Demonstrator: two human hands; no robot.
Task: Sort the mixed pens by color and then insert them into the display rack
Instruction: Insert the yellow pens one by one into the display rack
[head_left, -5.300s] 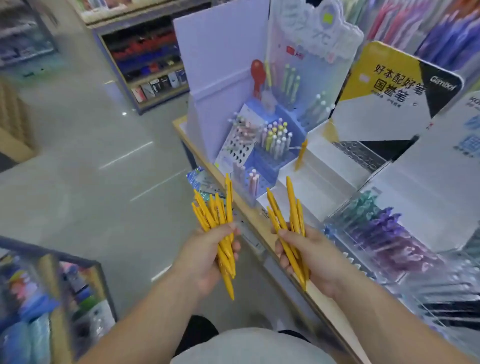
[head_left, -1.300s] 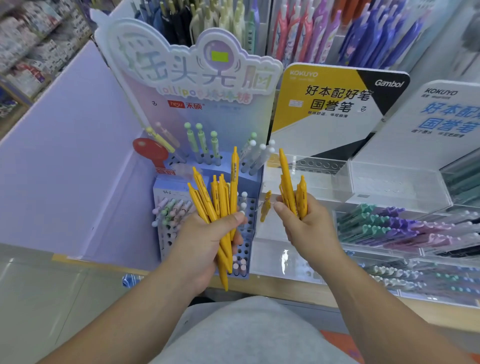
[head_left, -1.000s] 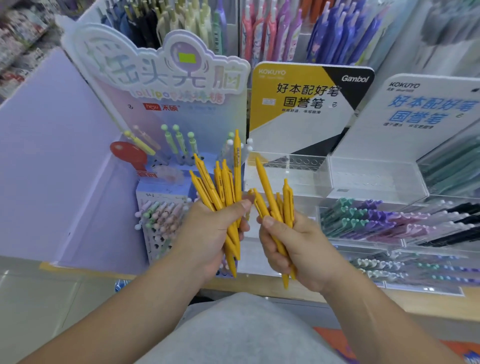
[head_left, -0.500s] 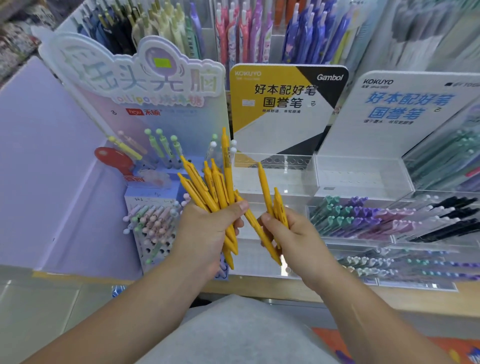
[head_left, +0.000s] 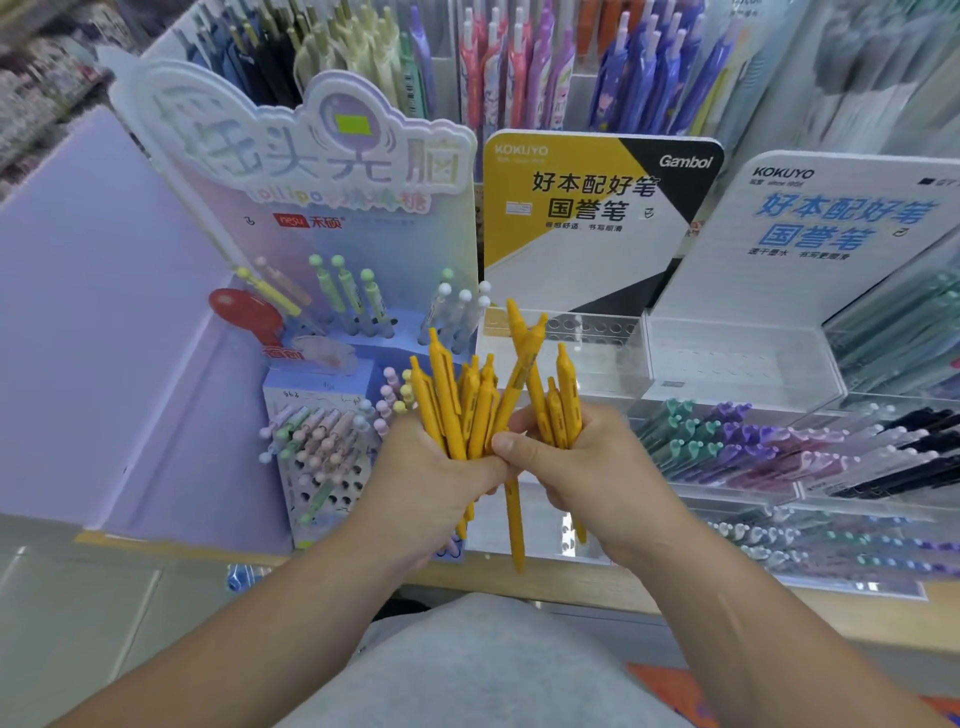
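Observation:
My left hand (head_left: 423, 488) grips a bunch of several yellow pens (head_left: 452, 400), tips pointing up. My right hand (head_left: 587, 467) grips a smaller bunch of yellow pens (head_left: 563, 402). The two hands touch in front of me and the bunches fan against each other. One long yellow pen (head_left: 514, 514) hangs down between the hands. Behind them stands a clear acrylic display rack (head_left: 587, 348) with a row of round holes under a yellow Kokuyo sign (head_left: 582, 208).
A pastel lollipop-pen display (head_left: 322, 395) stands at the left with a lilac side panel (head_left: 104, 312). Clear trays of teal, purple and black pens (head_left: 779, 447) lie at the right. A wooden counter edge (head_left: 571, 587) runs below. More pens hang on the back wall.
My hands have come together until they touch, merging the two yellow bunches. The view has shifted slightly toward the racks.

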